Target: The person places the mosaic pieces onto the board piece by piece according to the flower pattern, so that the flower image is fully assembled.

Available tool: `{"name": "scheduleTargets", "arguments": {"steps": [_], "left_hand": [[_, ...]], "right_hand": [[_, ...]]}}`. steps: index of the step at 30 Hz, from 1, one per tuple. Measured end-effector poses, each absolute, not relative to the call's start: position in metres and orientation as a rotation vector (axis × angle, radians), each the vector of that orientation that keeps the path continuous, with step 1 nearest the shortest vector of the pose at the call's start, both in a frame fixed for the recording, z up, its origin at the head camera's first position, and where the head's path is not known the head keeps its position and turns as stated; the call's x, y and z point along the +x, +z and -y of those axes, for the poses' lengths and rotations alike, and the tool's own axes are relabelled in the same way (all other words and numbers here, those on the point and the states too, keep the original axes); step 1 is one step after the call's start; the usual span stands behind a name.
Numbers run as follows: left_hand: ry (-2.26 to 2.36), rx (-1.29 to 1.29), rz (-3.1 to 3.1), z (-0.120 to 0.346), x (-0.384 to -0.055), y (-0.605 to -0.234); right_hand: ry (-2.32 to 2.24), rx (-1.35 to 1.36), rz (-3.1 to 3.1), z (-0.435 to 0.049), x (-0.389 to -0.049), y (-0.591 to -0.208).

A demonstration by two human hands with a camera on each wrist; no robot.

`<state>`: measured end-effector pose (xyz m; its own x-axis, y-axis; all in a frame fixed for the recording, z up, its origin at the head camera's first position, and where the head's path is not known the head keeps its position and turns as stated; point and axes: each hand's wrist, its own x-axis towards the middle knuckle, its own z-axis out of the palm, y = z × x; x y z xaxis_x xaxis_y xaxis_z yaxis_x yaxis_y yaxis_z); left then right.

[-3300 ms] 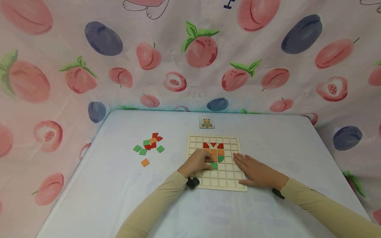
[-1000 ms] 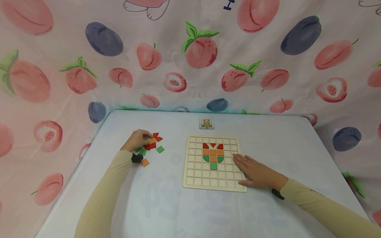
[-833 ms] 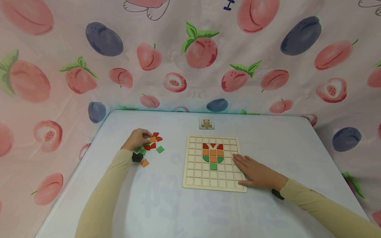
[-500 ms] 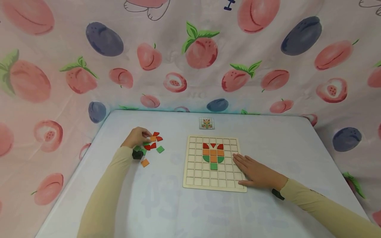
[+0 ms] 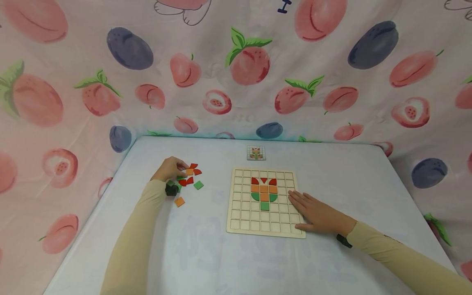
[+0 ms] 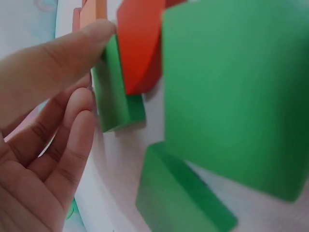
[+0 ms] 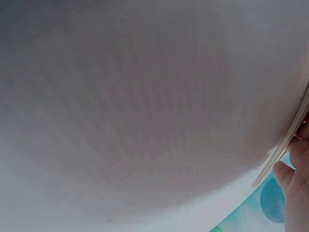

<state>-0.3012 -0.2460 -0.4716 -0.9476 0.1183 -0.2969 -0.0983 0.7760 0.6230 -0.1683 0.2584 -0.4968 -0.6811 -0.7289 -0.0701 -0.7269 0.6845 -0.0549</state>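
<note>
Where the left hand (image 5: 170, 169) reaches, a green tile (image 6: 111, 92) touches its thumb (image 6: 67, 58).

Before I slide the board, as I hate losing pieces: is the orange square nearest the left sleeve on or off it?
Off: the head view shows the orange square on the tabletop, apart from the board.

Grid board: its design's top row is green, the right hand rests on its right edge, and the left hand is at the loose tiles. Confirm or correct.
Not green: the head view shows the top row on the grid board is red. The right hand, left hand and loose tiles are as you say.
</note>
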Motion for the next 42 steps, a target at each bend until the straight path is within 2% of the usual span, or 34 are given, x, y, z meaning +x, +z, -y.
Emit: {"name": "scheduleTargets", "arguments": {"steps": [15,28,36,42], "left_hand": [[1.003,0.065,-2.677,0.250,-0.296,-0.474],[1.020,0.232,-2.697,0.240,-0.291,-0.483],[1.076,0.375,-2.696,0.218,-0.290,-0.485],[1.124,0.483,-2.681,0.185,-0.279,-0.480]], "right_hand": [[-0.020,-1.197,-2.789,-0.256,-0.167,-0.494],[0.008,-1.166,-2.764,-0.254,-0.167,-0.491],[-0.011,-1.207,-2.802,-0.257,-0.168,-0.496],[-0.011,-1.185,-2.787,-0.255,-0.168,-0.494]]}}
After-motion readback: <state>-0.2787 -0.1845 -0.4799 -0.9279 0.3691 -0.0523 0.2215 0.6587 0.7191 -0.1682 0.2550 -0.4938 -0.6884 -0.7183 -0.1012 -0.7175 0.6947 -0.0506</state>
